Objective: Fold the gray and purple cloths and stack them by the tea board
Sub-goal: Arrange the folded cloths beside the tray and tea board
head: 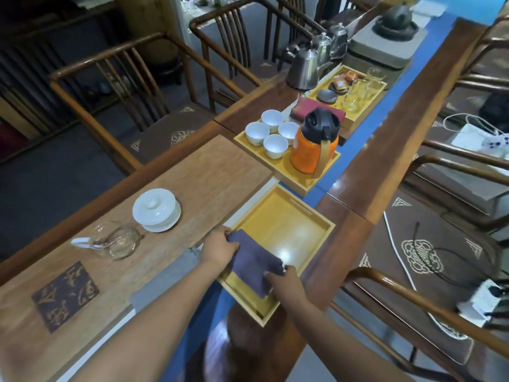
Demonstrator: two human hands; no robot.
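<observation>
Two bare forearms enter from the bottom edge of the view, each ending in one of the hands. No sleeve, cuff or glove covers either arm as far as the frame shows them. The left hand (219, 248) shows its back and knuckles, without ring, watch or band at the wrist. The right hand (286, 282) is likewise unadorned, its wrist plain. Both forearms look smooth, without visible marks; finer detail is too blurred to tell.
</observation>
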